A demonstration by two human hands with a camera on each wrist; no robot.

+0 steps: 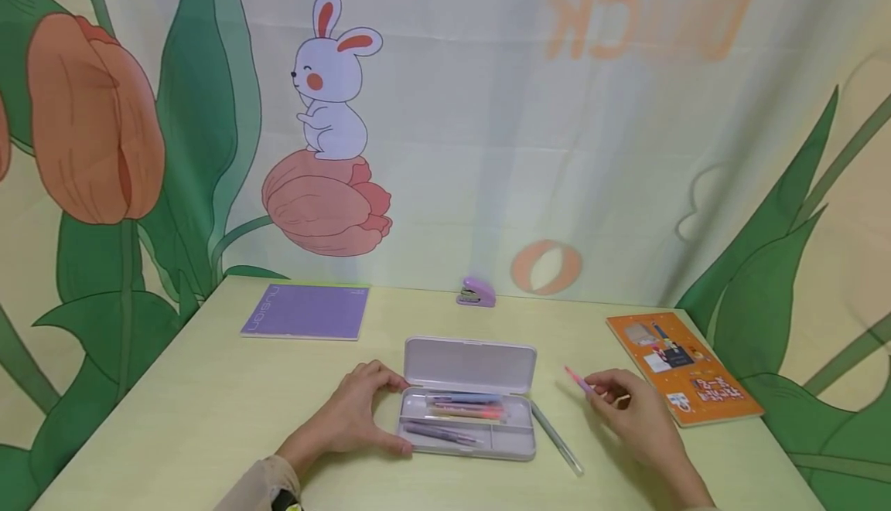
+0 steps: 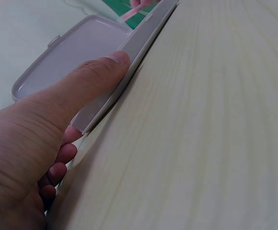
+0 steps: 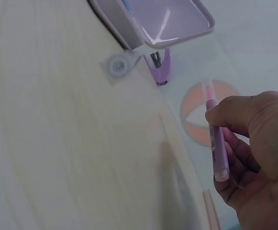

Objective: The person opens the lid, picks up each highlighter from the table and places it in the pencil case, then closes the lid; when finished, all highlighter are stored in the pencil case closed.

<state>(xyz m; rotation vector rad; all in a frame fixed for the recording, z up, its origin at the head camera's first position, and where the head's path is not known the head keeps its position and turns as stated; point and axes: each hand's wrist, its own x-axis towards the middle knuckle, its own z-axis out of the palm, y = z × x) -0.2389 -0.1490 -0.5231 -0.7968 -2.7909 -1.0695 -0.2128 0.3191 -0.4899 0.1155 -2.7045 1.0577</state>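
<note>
A pale grey pencil case (image 1: pixel 468 449) lies on the table with its lid (image 1: pixel 469 366) raised at the back. Several pens (image 1: pixel 466 410) are in its rear compartment, and more slim pens (image 1: pixel 442 434) lie in the front left one. My left hand (image 1: pixel 358 410) holds the case by its left end; the thumb (image 2: pixel 98 72) is against the front wall. To the right of the case, my right hand (image 1: pixel 636 414) pinches a pink-and-purple pen (image 3: pixel 218 148) above the table, its clear-capped end pointing away. A grey pen (image 1: pixel 557 437) rests against the case's right side.
A purple notebook (image 1: pixel 306 311) lies at the back left and a purple stapler (image 1: pixel 476 293) stands at the back edge. An orange booklet (image 1: pixel 685 368) is on the right, beyond my right hand. In the right wrist view, a whitish round object (image 3: pixel 120 66) lies near the stapler.
</note>
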